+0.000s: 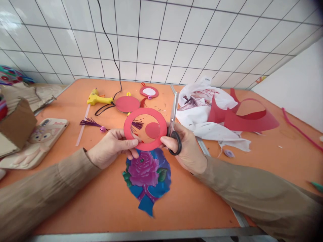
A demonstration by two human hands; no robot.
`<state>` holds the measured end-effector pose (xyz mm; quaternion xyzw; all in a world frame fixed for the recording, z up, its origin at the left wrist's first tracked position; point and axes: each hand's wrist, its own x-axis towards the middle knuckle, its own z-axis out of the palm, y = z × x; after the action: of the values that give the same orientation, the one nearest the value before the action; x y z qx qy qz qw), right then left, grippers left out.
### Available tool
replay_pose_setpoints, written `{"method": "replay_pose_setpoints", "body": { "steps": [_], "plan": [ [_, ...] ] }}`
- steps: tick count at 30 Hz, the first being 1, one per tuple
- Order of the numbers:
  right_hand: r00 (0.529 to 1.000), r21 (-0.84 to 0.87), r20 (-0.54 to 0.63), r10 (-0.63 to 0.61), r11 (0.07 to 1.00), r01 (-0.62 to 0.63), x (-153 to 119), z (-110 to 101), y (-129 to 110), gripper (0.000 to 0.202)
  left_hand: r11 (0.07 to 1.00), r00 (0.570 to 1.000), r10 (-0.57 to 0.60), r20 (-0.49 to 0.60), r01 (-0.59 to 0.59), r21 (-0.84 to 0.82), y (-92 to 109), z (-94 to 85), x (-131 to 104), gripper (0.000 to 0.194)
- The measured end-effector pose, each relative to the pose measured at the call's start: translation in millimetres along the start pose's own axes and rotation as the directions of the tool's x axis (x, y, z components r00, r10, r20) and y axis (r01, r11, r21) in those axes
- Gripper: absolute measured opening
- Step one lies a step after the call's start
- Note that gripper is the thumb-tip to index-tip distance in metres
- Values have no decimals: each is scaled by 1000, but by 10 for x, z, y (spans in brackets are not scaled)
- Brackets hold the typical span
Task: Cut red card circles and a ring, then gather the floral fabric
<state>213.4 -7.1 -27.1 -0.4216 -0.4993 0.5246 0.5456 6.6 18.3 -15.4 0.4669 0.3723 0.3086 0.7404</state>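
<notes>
A flat red paper ring (128,122) is held upright between my two hands above the orange table (106,201). My left hand (111,148) pinches its lower left edge. With thumb and fingers, my right hand (188,146) grips the lower right edge and also keeps the scissors (174,116), black handles in the palm and blades pointing up. Through the ring a red paper disc (152,130) and part of a purple tassel show. Just below my hands lies a blue cloth piece with a pink flower (145,168).
Behind the ring are a yellow glue gun (97,98), a red oval piece (127,104) and a small red-and-white oval (149,91). A phone (42,141) and cardboard (17,126) stand left; a white bag (214,132) and red paper scraps (252,122) lie right.
</notes>
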Motion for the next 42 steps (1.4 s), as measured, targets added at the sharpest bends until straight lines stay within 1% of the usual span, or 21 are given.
{"method": "replay_pose_setpoints", "body": {
  "steps": [3, 7, 11, 14, 17, 20, 22, 23, 25, 27, 29, 31, 33, 35, 37, 39, 42],
  "plan": [
    [1000, 7, 6, 21, 1000, -21, -5, 13, -8, 31, 1000, 999, 29, -30, -29, -6, -6, 27, 17, 12],
    [999, 40, 34, 15, 999, -16, -12, 34, -4, 30, 994, 994, 76, -81, -82, -77, -34, 86, 11, 14],
    [998, 51, 64, 5, 999, -8, -5, 31, 13, 27, 985, 995, 38, -93, -53, -161, -63, 156, -27, 18],
    [996, 78, 73, -43, 996, 37, 6, 30, 23, 28, 979, 994, -11, -107, -11, -205, -79, 209, -51, 20],
    [992, 87, 99, -72, 994, 63, 11, 33, 18, 26, 975, 995, -31, -96, 9, -222, -97, 245, -64, 21],
    [992, 53, 124, -35, 998, 29, 8, 27, -15, 27, 983, 998, -25, -63, 13, -182, -101, 239, -70, 21],
    [991, 42, 132, -14, 999, 8, 11, 17, -52, 30, 991, 998, 9, -67, -18, -129, -75, 201, -73, 24],
    [989, 34, 147, -2, 999, -3, 16, 10, -74, 30, 993, 996, 47, -80, -54, -100, -49, 173, -73, 26],
    [977, 15, 213, 9, 1000, -13, 31, -7, -119, 27, 991, 982, 129, -139, -132, -13, 23, 108, -70, 30],
    [953, -8, 302, 10, 1000, -8, 52, -26, -162, 21, 986, 978, 164, -127, -159, 49, 105, 49, -60, 34],
    [927, -28, 375, 14, 1000, -4, 71, -45, -196, 17, 989, 984, 139, -113, -133, 60, 172, 12, -49, 35],
    [906, -64, 420, 41, 998, -15, 84, -60, -223, 19, 994, 994, 87, -72, -82, 76, 206, 7, -45, 30],
    [895, -105, 440, 66, 994, -22, 90, -66, -241, 22, 995, 997, 65, -33, -62, 84, 207, 24, -54, 22],
    [903, -132, 423, 79, 991, -24, 93, -63, -250, 22, 996, 998, 62, -17, -61, 69, 183, 46, -71, 17],
    [925, -138, 371, 83, 990, -34, 93, -50, -246, 21, 999, 998, 48, -34, -47, 15, 143, 63, -85, 16],
    [946, -120, 312, 82, 992, -46, 92, -34, -229, 21, 996, 996, 33, -78, -39, -78, 95, 74, -89, 15],
    [962, -85, 260, 83, 994, -63, 90, -17, -186, 23, 972, 991, 63, -122, -88, -217, 23, 101, -80, 14]
  ]
}}
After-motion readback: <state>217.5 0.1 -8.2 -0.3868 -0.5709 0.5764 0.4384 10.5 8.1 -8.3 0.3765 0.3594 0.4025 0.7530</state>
